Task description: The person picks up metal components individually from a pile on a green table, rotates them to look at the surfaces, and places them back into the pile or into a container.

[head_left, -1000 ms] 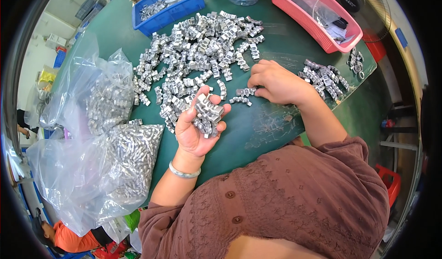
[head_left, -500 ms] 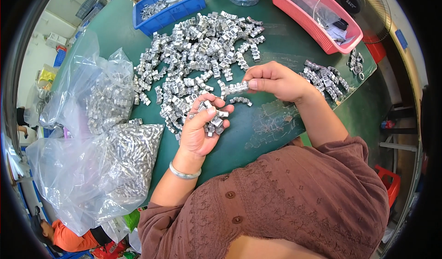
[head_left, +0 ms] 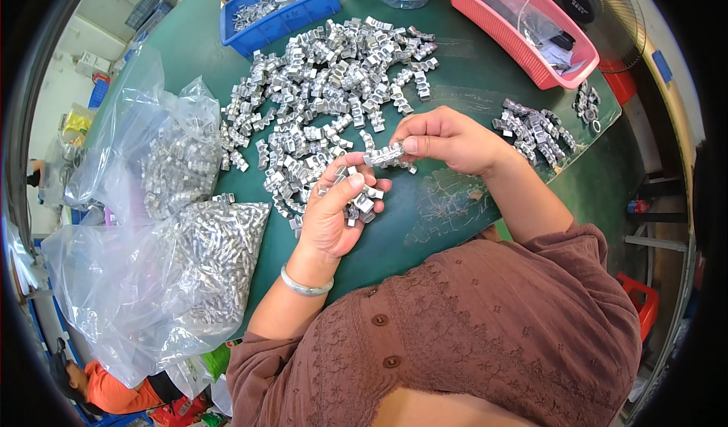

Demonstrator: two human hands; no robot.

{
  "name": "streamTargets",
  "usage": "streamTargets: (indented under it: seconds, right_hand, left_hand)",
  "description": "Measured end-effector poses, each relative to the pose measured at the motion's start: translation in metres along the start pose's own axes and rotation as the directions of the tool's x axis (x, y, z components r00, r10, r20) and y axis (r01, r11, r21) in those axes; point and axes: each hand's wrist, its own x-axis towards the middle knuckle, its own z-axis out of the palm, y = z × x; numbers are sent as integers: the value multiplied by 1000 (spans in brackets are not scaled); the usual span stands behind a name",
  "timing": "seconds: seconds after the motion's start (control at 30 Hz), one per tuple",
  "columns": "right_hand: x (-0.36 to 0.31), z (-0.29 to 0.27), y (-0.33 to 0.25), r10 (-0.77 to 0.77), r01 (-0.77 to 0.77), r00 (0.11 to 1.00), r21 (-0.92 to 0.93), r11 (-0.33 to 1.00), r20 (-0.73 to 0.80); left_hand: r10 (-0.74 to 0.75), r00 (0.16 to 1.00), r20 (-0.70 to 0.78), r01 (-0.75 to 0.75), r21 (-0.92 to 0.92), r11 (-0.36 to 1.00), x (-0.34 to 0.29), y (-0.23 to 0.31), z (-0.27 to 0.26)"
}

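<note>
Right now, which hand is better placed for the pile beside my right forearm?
Likely the right hand: though pinching a metal strip, it's nearer that pile; the left hand cradles several pieces.

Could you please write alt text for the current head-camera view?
A person's right hand holds a silvery segmented strip beside the left hand, which cups more silvery pieces, over a green table heaped with similar parts.

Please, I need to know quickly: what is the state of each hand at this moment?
Left hand: grip closed loosely, holding several small metal pieces.
Right hand: grip closed, pinching a short metal strip.
</note>
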Motion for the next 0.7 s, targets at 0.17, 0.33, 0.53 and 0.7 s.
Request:
streamTargets:
  seconds: [0.17, 0.33, 0.53, 0.7]
  right_hand:
    - [0, 0, 0, -2, 3, 1000, -35, 999, 17]
    - [0, 3, -6, 21, -21, 1000, -33, 999, -2]
    - [-3, 9, -7, -20, 17, 999, -65, 998, -48]
    - [1, 20, -8, -364, 324, 931, -478, 816, 11]
  left_hand:
    - [10, 1000, -7, -10, 13, 1000, 0, 1, 1]
    - [23, 1000, -9, -23, 16, 1000, 0, 3, 1]
    - [37, 997, -62, -36, 7, 999, -2, 3, 5]
    - [56, 998, -19, -56, 13, 998, 0, 0, 3]
